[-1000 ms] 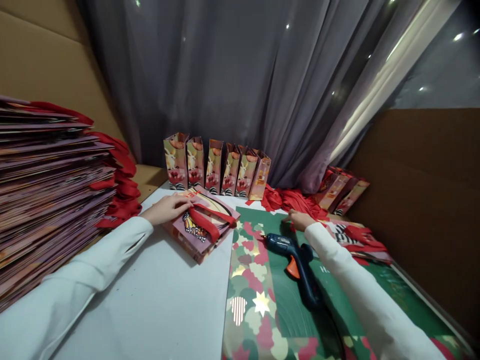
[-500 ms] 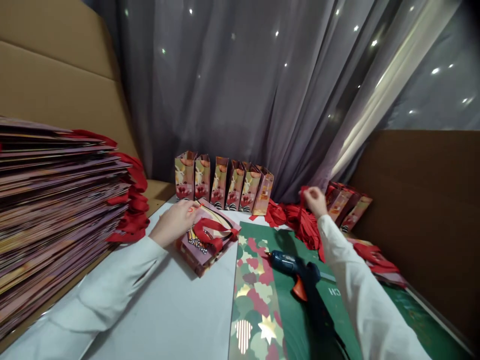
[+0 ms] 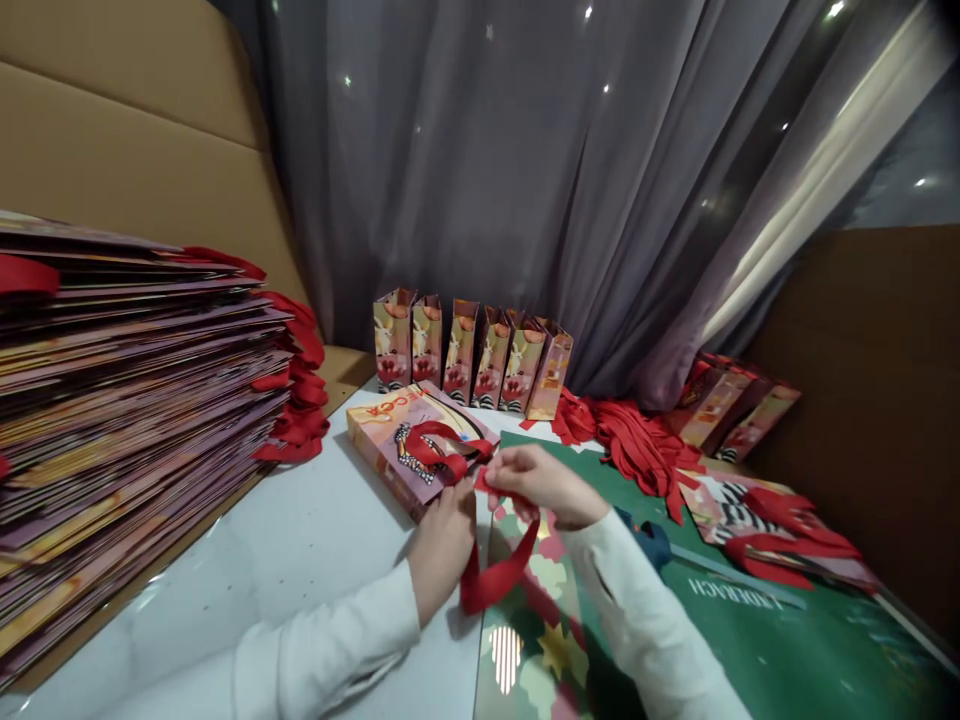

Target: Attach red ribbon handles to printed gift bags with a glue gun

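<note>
My right hand (image 3: pixel 536 485) pinches a red ribbon (image 3: pixel 501 580) that hangs in a loop over the patterned strip on the table. Close beside it, my left hand (image 3: pixel 444 540) has its fingers bent together at the lower right edge of a purple paper bag (image 3: pixel 382 440); whether they grip the bag or the ribbon is hidden. The bag lies flat with a red ribbon handle (image 3: pixel 442 445) on top. Behind my right forearm, the glue gun (image 3: pixel 651 540) is mostly hidden on the green board (image 3: pixel 720 640).
Flat bags (image 3: pixel 127 420) are stacked high at the left. Several small bags (image 3: pixel 457 350) stand at the back, beside a pile of red ribbons (image 3: pixel 637 445). A bag with red ribbon (image 3: pixel 780 525) lies at the right. Cardboard panels flank both sides.
My right hand has come from the ribbon pile to the bag, bringing a red ribbon. My left hand has moved from the bag's upper left to its lower right edge. The view has shifted.
</note>
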A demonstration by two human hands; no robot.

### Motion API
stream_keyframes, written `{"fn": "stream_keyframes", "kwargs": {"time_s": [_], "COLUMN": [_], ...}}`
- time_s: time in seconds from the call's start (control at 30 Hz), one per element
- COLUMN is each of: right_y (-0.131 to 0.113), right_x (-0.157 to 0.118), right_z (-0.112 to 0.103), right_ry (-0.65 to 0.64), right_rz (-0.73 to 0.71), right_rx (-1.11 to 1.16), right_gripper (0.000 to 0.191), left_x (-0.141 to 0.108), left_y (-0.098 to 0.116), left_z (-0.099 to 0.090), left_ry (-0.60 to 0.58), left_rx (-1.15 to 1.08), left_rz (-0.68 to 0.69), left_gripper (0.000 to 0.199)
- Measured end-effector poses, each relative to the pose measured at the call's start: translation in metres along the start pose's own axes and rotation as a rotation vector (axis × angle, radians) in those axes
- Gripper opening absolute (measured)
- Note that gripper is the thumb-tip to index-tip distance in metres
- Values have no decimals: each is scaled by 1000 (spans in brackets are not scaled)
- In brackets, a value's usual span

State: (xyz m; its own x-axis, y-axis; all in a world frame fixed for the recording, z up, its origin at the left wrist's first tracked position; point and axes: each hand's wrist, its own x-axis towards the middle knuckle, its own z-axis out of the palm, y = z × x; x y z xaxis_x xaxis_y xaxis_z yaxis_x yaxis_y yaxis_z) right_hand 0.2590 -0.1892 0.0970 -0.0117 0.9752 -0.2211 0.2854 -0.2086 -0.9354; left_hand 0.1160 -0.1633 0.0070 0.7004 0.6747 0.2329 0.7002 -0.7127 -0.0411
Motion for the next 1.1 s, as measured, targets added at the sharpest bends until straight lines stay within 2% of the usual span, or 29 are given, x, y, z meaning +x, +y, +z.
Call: {"fn": "stream_keyframes", "kwargs": {"time_s": [0.07,0.13,0.23,0.4,0.57,0.8,0.93,1.1], "right_y": [31,52,68,72,77,73,77,84], "right_x": [18,34,53,68,68,66,73,74], "right_z": [8,14,25,44,48,58,64,63], "right_ry": [5,13,26,57,73,-40,7,45], "right_rz": [120,177,207,196,153,76,-15,-116], "right_rx": [-88,-125,-119,-88,-75,17,58,73], "right_gripper": [19,23,29,36,25,22,15,11], "left_x": [7,11,14,22,32,34,32,34], "left_y": [-5,-9,-13,-18,-36,-65,-72,-79], "left_z": [7,11,11,8,-7,-33,-28,-19], "left_ry": [26,8,-38,-106,-180,-237,-297,-401], "left_rx": [33,65,71,44,4,-123,-293,-394], "left_rz": [-60,-114,-173,-223,-280,-295,-277,-376], "left_gripper": [48,45,40,37,37,33,27,29]}}
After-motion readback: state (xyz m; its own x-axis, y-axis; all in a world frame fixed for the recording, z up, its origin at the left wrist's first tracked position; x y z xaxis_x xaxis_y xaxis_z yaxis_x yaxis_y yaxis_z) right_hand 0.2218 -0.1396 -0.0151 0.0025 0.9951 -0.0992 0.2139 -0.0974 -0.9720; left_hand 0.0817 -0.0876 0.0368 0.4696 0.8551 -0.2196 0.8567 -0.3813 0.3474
